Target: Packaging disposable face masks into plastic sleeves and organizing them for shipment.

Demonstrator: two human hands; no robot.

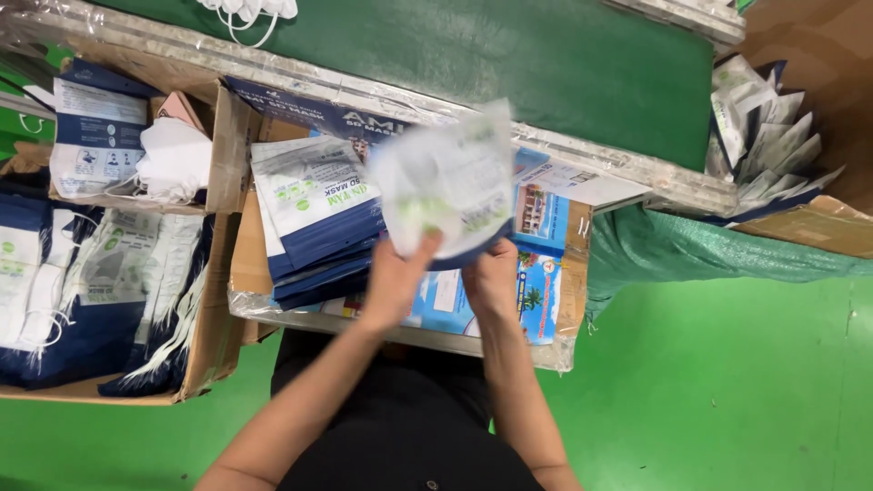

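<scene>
White pouch (450, 177) with green spots and navy base; white-and-navy packet stack (314, 214); green belt (509, 55) and floor (727, 382).

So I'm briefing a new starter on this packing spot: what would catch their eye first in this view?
Most striking is the white, blue-edged plastic pouch, blurred, gripped from below by the left hand and right hand at centre. Just left of it lies a fanned stack of matching flat pouches on a cardboard tray. Behind runs a green conveyor belt, and more packs fill the cardboard box at far left.

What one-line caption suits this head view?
Both hands, left hand and right hand, hold a white-and-blue plastic mask packet above a stack of flat packets.
</scene>
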